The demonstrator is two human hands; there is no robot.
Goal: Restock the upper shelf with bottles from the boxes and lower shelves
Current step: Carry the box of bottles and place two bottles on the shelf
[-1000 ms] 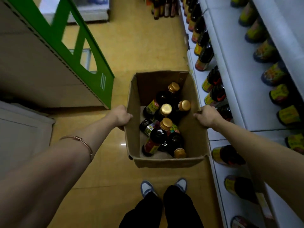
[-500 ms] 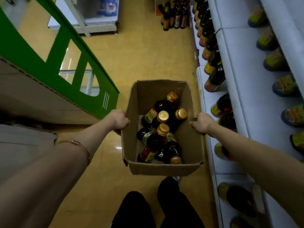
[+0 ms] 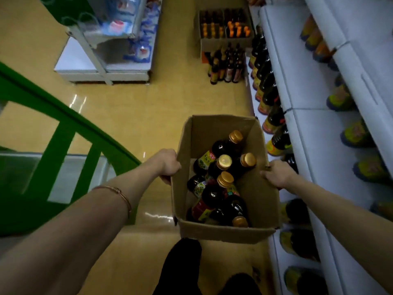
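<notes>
As the person stands in the aisle with the load held out in front, the parts read from left to right as follows.

Green frame (image 3: 63, 133): display structure at far left, well apart from the load.
Left hand (image 3: 169, 165): fingers curled over the left wall of the box, gripping its rim.
Cardboard box (image 3: 225, 233): open-topped, held above the yellow floor (image 3: 136, 107) between both hands, just beside the shelving.
Bottles in box (image 3: 221, 186): dark sauce bottles with gold caps, lying tilted and piled against one another.
Right hand (image 3: 276, 175): fingers clamped on the right wall of the box.
Lower shelf bottles (image 3: 274, 116): dark bottles in a row along the white shelving (image 3: 308, 133) at right.
Upper shelf (image 3: 361, 67): white ledge at far right with a row of yellow-labelled bottles on the level just below it.
Step in hand: carrying the box along the shelving, judged from the two-handed hold.
Next move: probably setting the box down near the shelving, freeing one hand, then lifting a bottle by its neck to the upper shelf.
</notes>
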